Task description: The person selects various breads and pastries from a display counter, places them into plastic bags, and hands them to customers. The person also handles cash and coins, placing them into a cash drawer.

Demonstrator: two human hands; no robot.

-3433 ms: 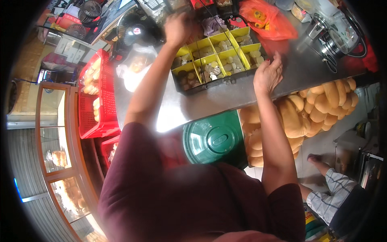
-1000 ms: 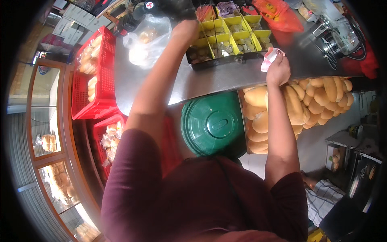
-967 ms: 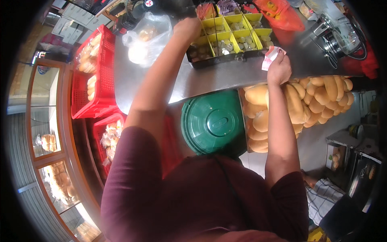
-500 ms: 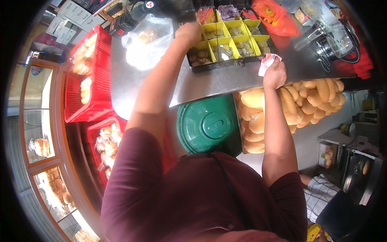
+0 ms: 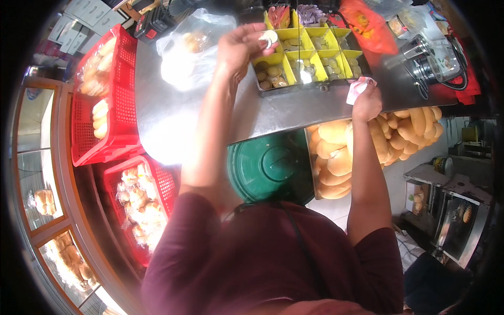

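Observation:
My left hand (image 5: 239, 48) is raised at the left side of the cash box, its fingers closed on coins (image 5: 269, 38); how many I cannot make out. The cash box (image 5: 325, 88) is black, with yellow dividers; coins lie in several compartments and folded banknotes (image 5: 311, 14) stand in the far ones. At the near right corner of the box, my right hand (image 5: 366, 104) pinches a pinkish banknote (image 5: 357, 90). A white translucent plastic bag (image 5: 189, 58) with what looks like bread inside rests on the metal counter, just left of my left hand.
Red crates (image 5: 118, 100) of bagged bread stand left of the metal counter (image 5: 173, 115). Below its edge are a green lidded bin (image 5: 268, 168) and a heap of bread loaves (image 5: 388, 134). An orange bag (image 5: 370, 23) and a metal appliance with cables (image 5: 428, 63) sit at the far right.
My left hand has come up out of the cash box and now shows coins in its fingers. My right hand still holds the banknote. The view has shifted slightly.

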